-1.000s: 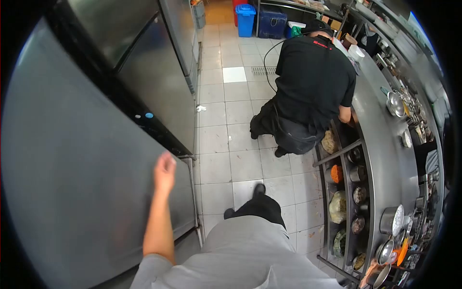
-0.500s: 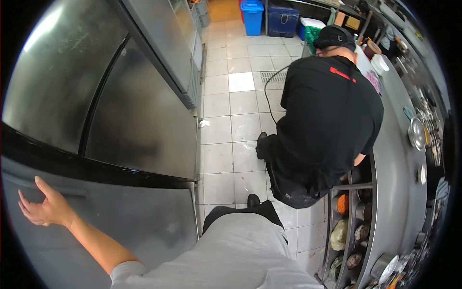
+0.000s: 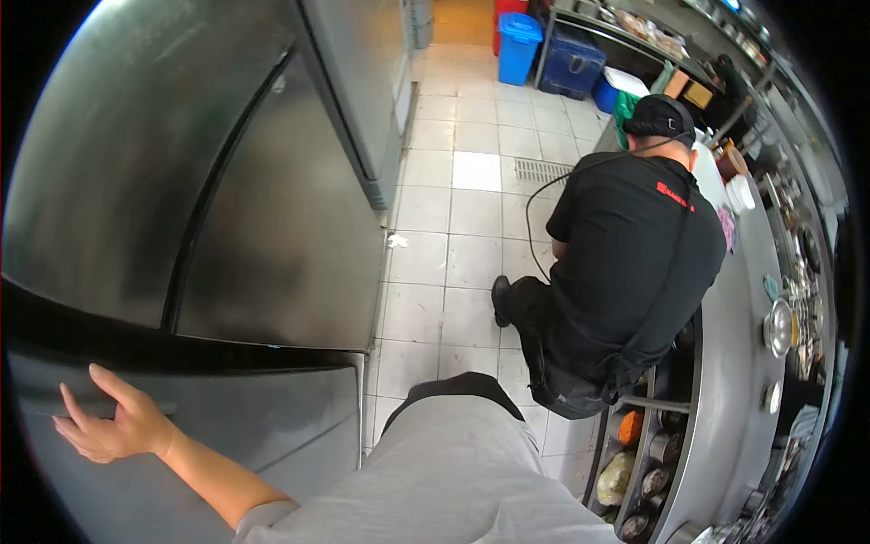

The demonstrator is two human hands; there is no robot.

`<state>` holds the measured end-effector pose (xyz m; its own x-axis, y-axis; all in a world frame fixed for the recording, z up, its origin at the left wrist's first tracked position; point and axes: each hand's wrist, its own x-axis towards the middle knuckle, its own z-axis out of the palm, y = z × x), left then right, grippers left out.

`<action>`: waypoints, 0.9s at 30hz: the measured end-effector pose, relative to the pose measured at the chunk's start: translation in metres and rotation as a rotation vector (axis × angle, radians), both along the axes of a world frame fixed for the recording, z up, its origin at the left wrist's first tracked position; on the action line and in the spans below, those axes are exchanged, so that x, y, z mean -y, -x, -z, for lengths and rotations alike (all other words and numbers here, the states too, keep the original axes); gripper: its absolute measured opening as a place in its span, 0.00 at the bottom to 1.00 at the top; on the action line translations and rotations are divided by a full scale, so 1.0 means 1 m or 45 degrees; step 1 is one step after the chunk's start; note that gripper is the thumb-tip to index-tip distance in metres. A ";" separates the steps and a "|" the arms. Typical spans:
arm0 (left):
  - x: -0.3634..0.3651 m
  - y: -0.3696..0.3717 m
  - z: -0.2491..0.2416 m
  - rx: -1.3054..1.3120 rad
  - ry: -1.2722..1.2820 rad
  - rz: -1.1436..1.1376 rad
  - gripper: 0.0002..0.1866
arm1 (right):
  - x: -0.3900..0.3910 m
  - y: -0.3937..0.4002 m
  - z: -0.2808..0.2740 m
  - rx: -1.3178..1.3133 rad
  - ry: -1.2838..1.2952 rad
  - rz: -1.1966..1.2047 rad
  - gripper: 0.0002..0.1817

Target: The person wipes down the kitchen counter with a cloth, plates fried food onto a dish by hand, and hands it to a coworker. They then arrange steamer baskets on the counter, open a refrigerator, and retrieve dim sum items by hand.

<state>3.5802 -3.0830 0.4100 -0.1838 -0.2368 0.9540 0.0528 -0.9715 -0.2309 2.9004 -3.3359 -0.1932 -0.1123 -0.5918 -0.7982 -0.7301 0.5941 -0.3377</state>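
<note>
My left hand (image 3: 118, 422) is at the lower left with its fingers apart and nothing held in it. It is over the recessed handle of a grey fridge door (image 3: 272, 412), and I cannot tell whether it touches the metal. Above that door stand large steel doors (image 3: 272, 218) with a dark seam between them. My right hand is out of view. To the right, a co-worker in a black shirt (image 3: 634, 254) and black cap crouches at a steel counter (image 3: 739, 363), back toward me.
Under the counter, shelves hold orange food (image 3: 630, 426), a bag of pale food (image 3: 616, 478) and metal pots. A blue bin (image 3: 519, 50) and a dark blue cooler (image 3: 572, 62) stand at the back. A black cable (image 3: 530, 227) hangs beside the co-worker. Metal bowls (image 3: 778, 328) sit on the counter.
The view has shifted, so the floor, bins and co-worker appear further right or lower. My left hand appears slightly lower and further right, its fingers still apart. The co-worker remains crouched.
</note>
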 end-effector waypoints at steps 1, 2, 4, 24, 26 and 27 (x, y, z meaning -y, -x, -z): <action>0.002 0.000 0.001 -0.017 -0.051 0.221 0.27 | -0.004 0.000 0.002 -0.024 -0.025 0.014 0.33; 0.007 -0.002 0.003 -0.014 -0.048 0.188 0.27 | -0.004 -0.003 0.002 -0.045 -0.046 0.037 0.33; 0.017 0.000 0.006 0.039 -0.060 0.420 0.23 | 0.002 -0.009 0.003 -0.061 -0.068 0.114 0.33; 0.065 0.075 0.009 -0.448 1.496 1.460 0.36 | 0.193 -0.637 -0.102 0.915 0.270 -2.093 0.29; 0.061 0.086 0.000 -0.464 1.582 1.397 0.35 | 0.194 -0.646 -0.098 0.975 0.220 -2.178 0.30; 0.059 0.089 -0.003 -0.571 1.588 1.426 0.33 | 0.199 -0.650 -0.096 1.016 0.209 -2.194 0.31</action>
